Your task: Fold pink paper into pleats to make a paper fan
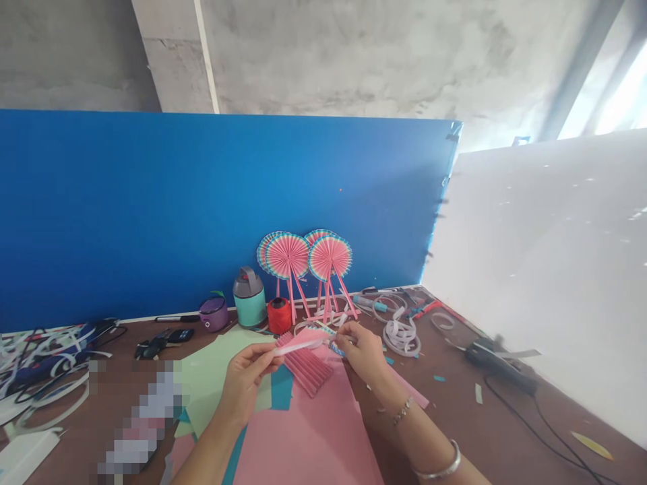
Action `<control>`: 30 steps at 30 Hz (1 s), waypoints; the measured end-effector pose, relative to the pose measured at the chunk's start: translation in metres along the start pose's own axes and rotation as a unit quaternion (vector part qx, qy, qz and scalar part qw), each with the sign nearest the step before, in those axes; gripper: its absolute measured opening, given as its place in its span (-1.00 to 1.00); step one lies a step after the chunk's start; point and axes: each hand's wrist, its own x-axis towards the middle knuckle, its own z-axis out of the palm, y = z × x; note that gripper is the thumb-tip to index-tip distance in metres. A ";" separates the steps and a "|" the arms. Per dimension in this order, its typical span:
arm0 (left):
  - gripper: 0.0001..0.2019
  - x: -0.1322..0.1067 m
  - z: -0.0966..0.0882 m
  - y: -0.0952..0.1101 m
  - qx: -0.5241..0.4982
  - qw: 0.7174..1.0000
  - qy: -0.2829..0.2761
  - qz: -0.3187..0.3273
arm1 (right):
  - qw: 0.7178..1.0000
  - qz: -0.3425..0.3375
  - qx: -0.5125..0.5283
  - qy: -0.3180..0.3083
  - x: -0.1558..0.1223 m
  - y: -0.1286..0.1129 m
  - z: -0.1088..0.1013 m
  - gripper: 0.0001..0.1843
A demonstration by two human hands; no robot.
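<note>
White strip [302, 348] stretched between two bare hands, above pink pleated paper [311, 372] on a cluttered brown table [455, 424].
Left hand [247, 377]: thumb and forefinger pinched together on the near end of the strip; right hand [361, 351]: fingers curled, tips close together at the far end, though whether they grip the strip cannot be told. Beneath the hands, the pleated paper lies tilted across pink sheets [308, 444], with a pale green sheet [215, 367] to the left. Behind, round pink fans [331, 258] with blue edges lean near a blue partition [202, 202]; a red spool [280, 318] stands beside a turquoise container [250, 306]. Right of the fans, a coil of white strip [402, 335] rests on the table.
</note>
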 end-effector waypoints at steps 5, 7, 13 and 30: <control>-0.70 0.001 -0.003 0.000 -0.022 0.999 -0.019 -0.021 | 0.999 -0.005 0.040 -0.023 0.001 0.002 0.000 -0.87; -0.70 0.003 -0.005 -0.001 -0.026 0.999 -0.023 -0.022 | 0.998 -0.010 0.059 -0.031 0.001 0.003 0.000 -0.87; -0.69 0.007 -0.007 0.000 -0.014 1.000 -0.006 -0.010 | 0.996 -0.051 0.066 -0.035 0.000 0.002 0.002 -0.85; -0.63 0.013 -0.014 -0.001 0.025 0.998 0.057 0.029 | 0.995 -0.095 -0.002 -0.033 -0.004 -0.005 -0.001 -0.79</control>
